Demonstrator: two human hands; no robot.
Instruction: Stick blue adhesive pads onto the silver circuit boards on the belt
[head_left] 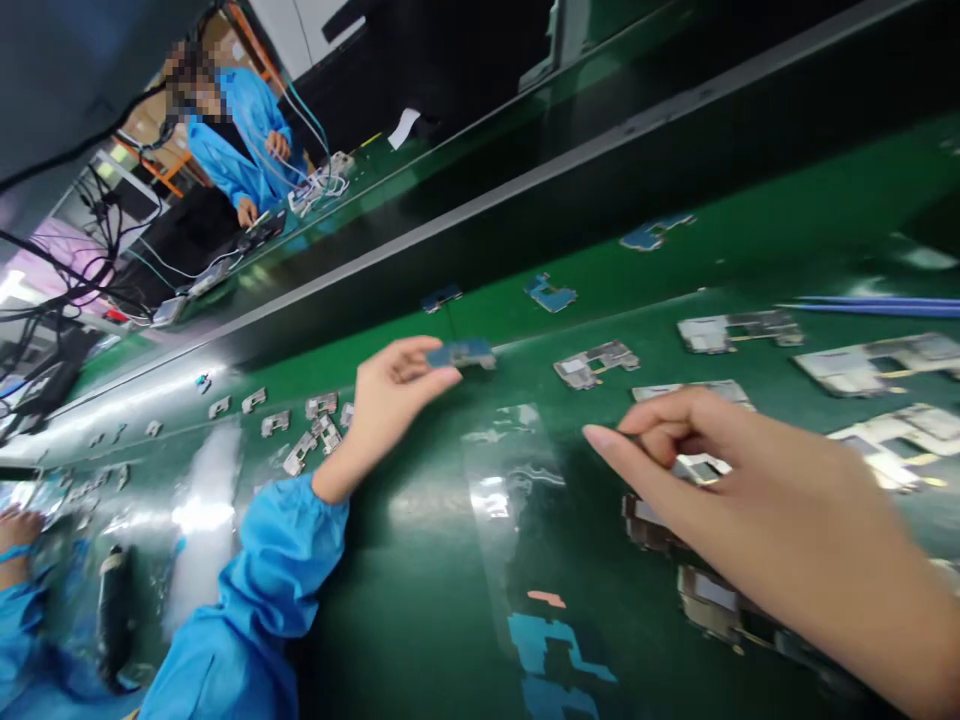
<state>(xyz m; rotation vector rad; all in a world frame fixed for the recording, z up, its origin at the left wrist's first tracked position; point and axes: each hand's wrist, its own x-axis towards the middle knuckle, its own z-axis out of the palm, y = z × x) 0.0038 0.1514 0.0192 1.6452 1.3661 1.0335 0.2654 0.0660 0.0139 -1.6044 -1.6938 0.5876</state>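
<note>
My left hand [397, 395] pinches a small blue circuit board [461, 355] by its left end, above the green mat. My right hand [697, 450] is over the metal-coloured boards on the right, its thumb and index finger brought together; whatever they hold, if anything, is too small to make out. Between the hands and lower down lies a clear plastic sheet [510, 500]. Just beyond, a silvery board [596, 365] rests on the mat. Blue boards [551, 292] lie farther back.
Blue tweezers [877, 305] lie at the right. Light blue cut-out pieces [547, 645] are at the bottom centre. Several small metal parts [322, 405] sit left of centre. A dark tool [114, 615] and another person's hand [19, 535] are at far left; a blue-sleeved person works beyond the ledge.
</note>
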